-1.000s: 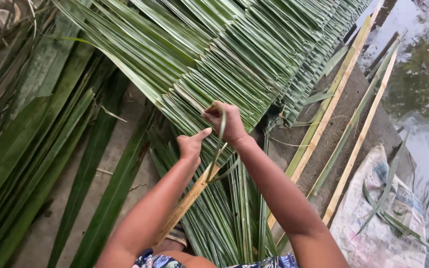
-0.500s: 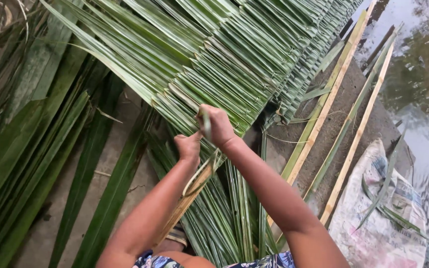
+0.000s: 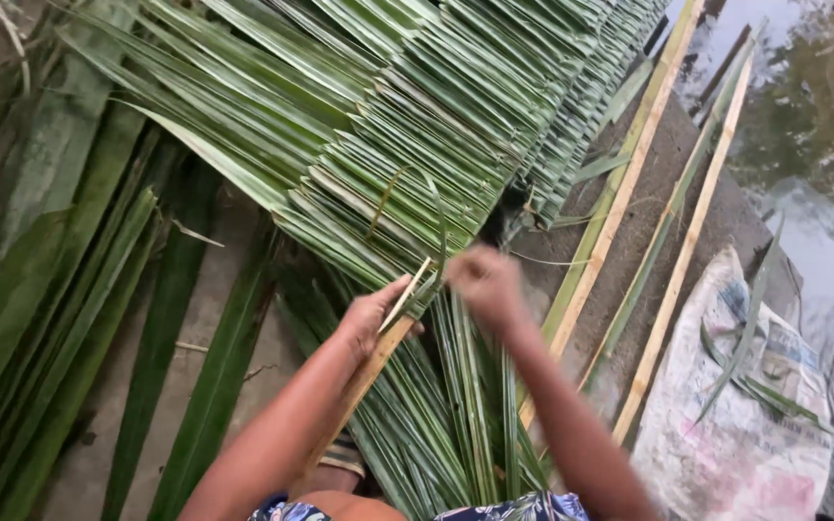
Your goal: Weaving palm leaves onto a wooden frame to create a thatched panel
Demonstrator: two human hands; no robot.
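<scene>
A long panel of folded green palm leaves (image 3: 407,106) runs from the middle of the view to the top right. My left hand (image 3: 374,311) grips the near end of the wooden slat (image 3: 364,376) that the leaves are folded over, thumb pressing the last leaves down. My right hand (image 3: 485,280), blurred, is closed on a thin green leaf strip (image 3: 439,232) that rises from the panel's edge. Loose palm leaflets (image 3: 465,405) lie under both forearms.
Broad loose palm leaves (image 3: 69,289) cover the ground at the left. Two long bamboo slats (image 3: 620,203) lie on the concrete edge at the right. A white printed sack (image 3: 736,425) with leaf scraps lies at the lower right, next to water (image 3: 803,125).
My right hand has pulled back from the panel toward me and to the right, drawing the thin strip with it. My left hand has slid down onto the slat's end.
</scene>
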